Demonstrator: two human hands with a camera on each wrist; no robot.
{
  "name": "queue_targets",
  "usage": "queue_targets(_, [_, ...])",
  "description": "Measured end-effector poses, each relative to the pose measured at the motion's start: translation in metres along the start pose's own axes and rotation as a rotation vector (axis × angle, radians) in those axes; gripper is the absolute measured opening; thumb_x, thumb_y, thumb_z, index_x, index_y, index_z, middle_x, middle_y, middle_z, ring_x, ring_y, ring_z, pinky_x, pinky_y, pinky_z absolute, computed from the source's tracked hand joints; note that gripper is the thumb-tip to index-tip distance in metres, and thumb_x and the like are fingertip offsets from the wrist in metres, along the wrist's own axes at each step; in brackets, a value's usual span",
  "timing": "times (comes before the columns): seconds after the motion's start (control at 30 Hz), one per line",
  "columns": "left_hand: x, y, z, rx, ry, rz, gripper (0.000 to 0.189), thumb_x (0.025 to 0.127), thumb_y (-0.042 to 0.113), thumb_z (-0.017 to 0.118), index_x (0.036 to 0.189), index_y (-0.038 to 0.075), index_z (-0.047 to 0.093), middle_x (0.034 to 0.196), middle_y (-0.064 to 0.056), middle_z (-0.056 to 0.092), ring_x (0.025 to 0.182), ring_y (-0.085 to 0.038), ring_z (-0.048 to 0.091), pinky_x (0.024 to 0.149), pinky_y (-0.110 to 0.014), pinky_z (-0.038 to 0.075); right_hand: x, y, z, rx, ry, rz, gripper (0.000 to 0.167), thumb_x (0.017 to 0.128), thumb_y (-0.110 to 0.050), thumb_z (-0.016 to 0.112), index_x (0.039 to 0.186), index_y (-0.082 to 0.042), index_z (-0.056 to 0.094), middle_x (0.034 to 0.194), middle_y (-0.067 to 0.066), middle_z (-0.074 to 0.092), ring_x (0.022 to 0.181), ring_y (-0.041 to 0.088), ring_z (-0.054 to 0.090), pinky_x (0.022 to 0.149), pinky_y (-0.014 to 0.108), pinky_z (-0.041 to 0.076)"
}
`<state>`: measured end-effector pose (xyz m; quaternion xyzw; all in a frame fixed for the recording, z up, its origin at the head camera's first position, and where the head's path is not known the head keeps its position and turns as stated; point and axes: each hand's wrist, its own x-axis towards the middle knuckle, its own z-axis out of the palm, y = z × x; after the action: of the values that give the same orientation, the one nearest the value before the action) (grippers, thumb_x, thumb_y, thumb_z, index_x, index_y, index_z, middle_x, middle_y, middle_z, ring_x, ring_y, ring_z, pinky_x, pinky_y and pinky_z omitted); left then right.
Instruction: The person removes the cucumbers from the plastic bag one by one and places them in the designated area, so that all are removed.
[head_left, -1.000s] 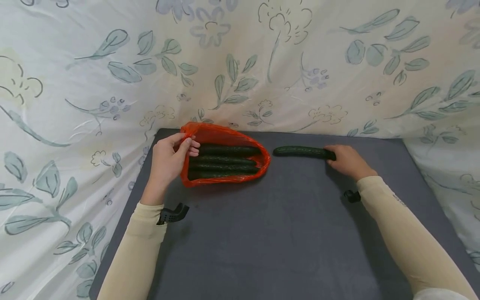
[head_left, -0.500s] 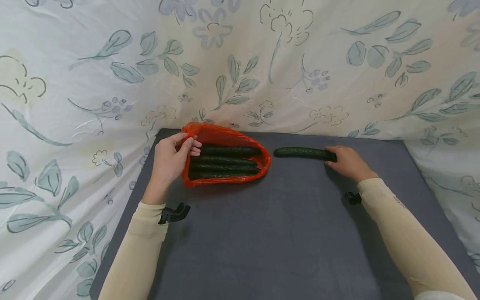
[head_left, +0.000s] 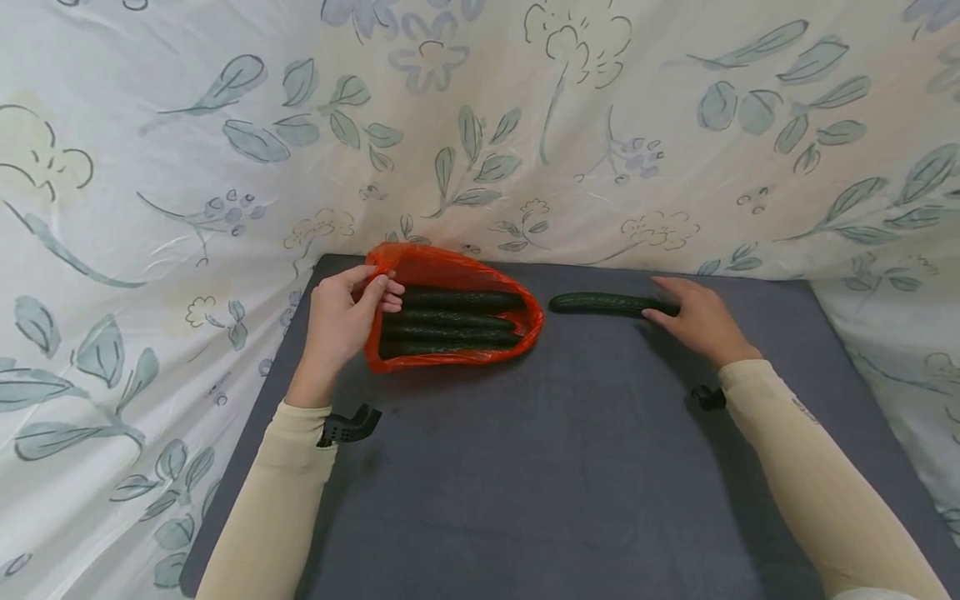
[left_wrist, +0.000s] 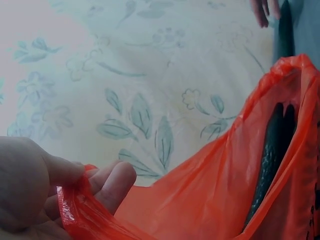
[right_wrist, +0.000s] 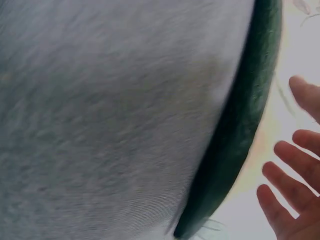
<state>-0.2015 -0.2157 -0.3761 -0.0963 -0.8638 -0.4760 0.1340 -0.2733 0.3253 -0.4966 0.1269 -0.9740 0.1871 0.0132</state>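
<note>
With thumb and fingers, my left hand point(head_left: 342, 321) pinches the upper left rim of a red plastic bag point(head_left: 456, 360), its mouth held wide. Inside lie several dark green cucumbers point(head_left: 450, 320) side by side; one also shows through the opening in the left wrist view. Another cucumber point(head_left: 596, 303) lies on the table to the right of the bag, pointing left and right. My right hand point(head_left: 701, 321) is at its right end, thumb on the near side. In the right wrist view the spread fingers point(right_wrist: 287, 182) stand apart from that cucumber point(right_wrist: 240, 120).
A dark grey table point(head_left: 555, 467) bears everything. Directly behind its back edge hangs a pale floral cloth point(head_left: 480, 133), which continues along the left and right sides.
My right hand has loosened from the cucumber's right end; its fingers have spread and shifted slightly right. The left hand still holds the bag's rim, and the lone cucumber has barely moved.
</note>
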Motion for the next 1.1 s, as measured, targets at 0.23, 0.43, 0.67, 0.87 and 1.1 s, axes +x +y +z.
queue_targets(0.23, [0.0, -0.002, 0.001, 0.004, -0.01, -0.006, 0.023, 0.111, 0.01, 0.064, 0.125, -0.003, 0.076, 0.102, -0.012, 0.081, 0.082, -0.022, 0.079, 0.083, -0.014, 0.06, 0.001, -0.02, -0.009, 0.029, 0.054, -0.024, 0.073, 0.1, -0.042, 0.08, 0.158, -0.004, 0.055, 0.154, 0.027, 0.056, 0.139, 0.051, 0.052, 0.112, 0.074, 0.041])
queue_targets(0.43, [0.001, -0.002, 0.001, 0.0, 0.01, 0.002, 0.024, 0.112, 0.01, 0.063, 0.126, -0.003, 0.076, 0.102, -0.012, 0.081, 0.081, -0.023, 0.079, 0.083, -0.016, 0.06, 0.01, -0.037, -0.01, 0.062, 0.052, -0.066, 0.073, 0.099, -0.043, 0.081, 0.157, -0.007, 0.057, 0.155, 0.023, 0.057, 0.141, 0.049, 0.052, 0.113, 0.073, 0.041])
queue_targets(0.67, [0.0, -0.003, 0.002, -0.007, -0.005, -0.007, 0.024, 0.112, 0.01, 0.063, 0.126, -0.003, 0.076, 0.102, -0.012, 0.081, 0.082, -0.021, 0.079, 0.086, -0.015, 0.059, 0.012, -0.054, -0.007, 0.083, 0.046, -0.093, 0.069, 0.1, -0.037, 0.083, 0.157, -0.008, 0.057, 0.156, 0.021, 0.057, 0.142, 0.046, 0.052, 0.115, 0.07, 0.041])
queue_targets(0.87, [0.001, -0.002, 0.002, -0.068, -0.013, -0.012, 0.023, 0.111, 0.007, 0.063, 0.126, -0.005, 0.075, 0.103, -0.015, 0.08, 0.081, -0.022, 0.08, 0.081, -0.019, 0.062, 0.012, -0.071, -0.01, 0.107, 0.09, -0.138, 0.066, 0.1, -0.036, 0.082, 0.157, -0.012, 0.059, 0.151, 0.018, 0.061, 0.137, 0.044, 0.057, 0.111, 0.069, 0.046])
queue_targets(1.1, [0.001, 0.0, 0.002, -0.079, -0.021, -0.014, 0.024, 0.112, 0.009, 0.062, 0.126, -0.005, 0.075, 0.103, -0.015, 0.08, 0.081, -0.019, 0.079, 0.081, -0.02, 0.063, 0.02, -0.086, -0.008, 0.157, 0.121, -0.189, 0.063, 0.1, -0.038, 0.081, 0.155, -0.013, 0.061, 0.148, 0.015, 0.064, 0.135, 0.039, 0.06, 0.11, 0.065, 0.049])
